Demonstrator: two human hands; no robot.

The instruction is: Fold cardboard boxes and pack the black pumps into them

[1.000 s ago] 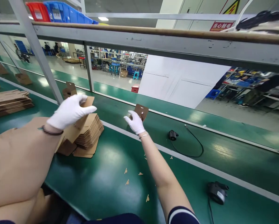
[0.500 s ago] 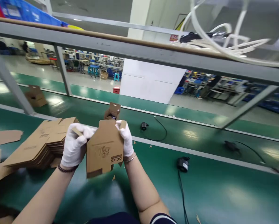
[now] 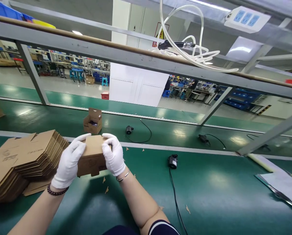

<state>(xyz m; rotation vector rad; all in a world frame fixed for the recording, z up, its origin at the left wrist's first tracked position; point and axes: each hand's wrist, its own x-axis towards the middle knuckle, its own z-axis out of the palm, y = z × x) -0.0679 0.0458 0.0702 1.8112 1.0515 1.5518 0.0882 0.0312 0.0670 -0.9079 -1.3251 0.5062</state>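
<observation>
A small brown cardboard box (image 3: 91,163), partly folded up, is held above the green table between my two white-gloved hands. My left hand (image 3: 70,160) grips its left side, fingers bent over the upper edge. On the opposite side my right hand (image 3: 113,155) is closed on the box's right end, thumb and fingers near the top corner. One tab hangs from the lower edge. To the left of my left hand lies a stack of flat cardboard blanks (image 3: 31,153).
An open box (image 3: 93,121) with dark contents stands behind my hands. Black corded pumps (image 3: 172,161) lie to the right, others on the farther belt. Cardboard scraps (image 3: 107,190) dot the table. A clipboard with paper (image 3: 283,186) is far right; a metal frame (image 3: 136,58) crosses above.
The flat-looking cardboard panel has been folded and tilted into a box shape between my hands. My view has swung to the right, bringing the clipboard and power strip into sight.
</observation>
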